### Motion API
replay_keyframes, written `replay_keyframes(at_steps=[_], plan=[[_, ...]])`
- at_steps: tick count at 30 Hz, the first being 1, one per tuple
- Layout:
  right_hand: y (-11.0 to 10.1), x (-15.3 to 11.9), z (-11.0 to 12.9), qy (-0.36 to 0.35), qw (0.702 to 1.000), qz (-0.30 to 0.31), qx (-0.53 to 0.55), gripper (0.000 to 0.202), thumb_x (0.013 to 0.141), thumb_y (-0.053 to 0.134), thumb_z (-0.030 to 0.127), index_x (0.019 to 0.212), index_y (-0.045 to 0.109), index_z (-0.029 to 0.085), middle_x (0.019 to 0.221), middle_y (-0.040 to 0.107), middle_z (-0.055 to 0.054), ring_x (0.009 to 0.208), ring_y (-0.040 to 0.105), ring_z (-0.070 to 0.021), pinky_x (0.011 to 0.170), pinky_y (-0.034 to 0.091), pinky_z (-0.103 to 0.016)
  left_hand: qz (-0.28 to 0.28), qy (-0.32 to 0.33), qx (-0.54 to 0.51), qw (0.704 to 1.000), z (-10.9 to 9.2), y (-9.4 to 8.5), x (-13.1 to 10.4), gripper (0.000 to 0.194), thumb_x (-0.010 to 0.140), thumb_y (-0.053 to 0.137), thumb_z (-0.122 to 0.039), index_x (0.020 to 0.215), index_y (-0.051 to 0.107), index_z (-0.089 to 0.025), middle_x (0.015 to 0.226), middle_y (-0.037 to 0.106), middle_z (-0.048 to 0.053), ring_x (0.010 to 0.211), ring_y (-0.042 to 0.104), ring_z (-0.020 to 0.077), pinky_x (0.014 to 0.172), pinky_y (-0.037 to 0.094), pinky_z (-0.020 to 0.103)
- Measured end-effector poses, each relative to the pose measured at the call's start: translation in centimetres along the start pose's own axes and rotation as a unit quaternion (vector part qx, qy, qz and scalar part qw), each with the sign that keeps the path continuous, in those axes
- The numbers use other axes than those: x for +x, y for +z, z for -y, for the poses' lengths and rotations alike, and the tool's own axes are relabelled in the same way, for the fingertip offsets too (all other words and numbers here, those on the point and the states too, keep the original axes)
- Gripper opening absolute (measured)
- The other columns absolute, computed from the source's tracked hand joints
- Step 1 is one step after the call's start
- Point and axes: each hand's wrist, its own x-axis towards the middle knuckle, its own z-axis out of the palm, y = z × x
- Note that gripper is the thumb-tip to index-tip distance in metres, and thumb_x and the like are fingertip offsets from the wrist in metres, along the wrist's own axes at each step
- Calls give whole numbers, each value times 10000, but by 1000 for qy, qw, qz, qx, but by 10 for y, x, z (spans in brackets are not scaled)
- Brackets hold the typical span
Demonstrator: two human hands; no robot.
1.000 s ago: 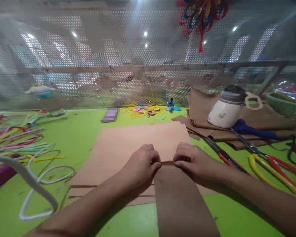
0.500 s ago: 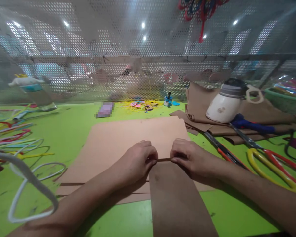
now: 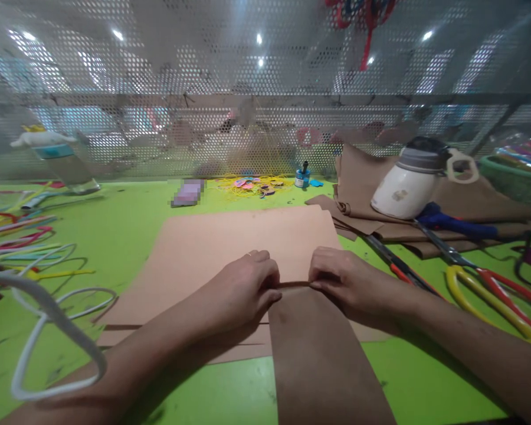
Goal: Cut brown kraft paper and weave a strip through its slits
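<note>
A long brown strip, leather-like, runs from the near edge of view up to both hands, its far end folded over into a narrow hem. At the left corner of that fold is my left hand, fingers curled and thumb pressed on the strip. My right hand pinches the right corner between thumb and fingers. Beneath the hands lies a stack of tan sheets, with lower layers showing along the near edge. Whether the strip is leather, felt or paper I cannot tell.
To the right lie scissors with yellow and red handles, a blue-handled tool and folded brown material bearing a white bottle. A blue jar stands behind. Left are coloured cords and a white cord loop.
My left thumb has parted slightly from the fingers, and the hands are a little farther apart along the fold. The view has shifted slightly.
</note>
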Motion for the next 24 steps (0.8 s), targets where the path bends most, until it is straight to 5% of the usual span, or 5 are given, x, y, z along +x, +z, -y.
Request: replay_keyframes(at_steps=[9, 16, 24], plan=[[0, -2, 0, -18, 1000, -2, -11, 138, 875, 543, 91, 761, 576, 162, 790, 572, -22, 747, 506, -130, 660, 382, -246, -31, 17, -26, 999, 3, 6, 0, 116, 862, 488, -153, 757, 523, -187, 784, 542, -2, 699, 465, 129, 613, 338, 251], [0, -7, -6, -49, 998, -2, -32, 149, 888, 515, 96, 767, 559, 171, 804, 550, -31, 765, 488, -144, 665, 381, -259, 21, 59, 5, 998, 1, -6, 4, 139, 860, 491, -141, 741, 556, -177, 790, 543, 17, 741, 495, 139, 643, 367, 250], [1, -18, 2, -58, 987, 2, -153, 162, 850, 475, 43, 759, 502, 174, 797, 510, -47, 747, 435, -165, 640, 336, -292, -14, 86, 85, 993, -12, -5, -4, 149, 882, 490, -128, 748, 534, -176, 776, 504, 22, 731, 472, 144, 655, 379, 275]])
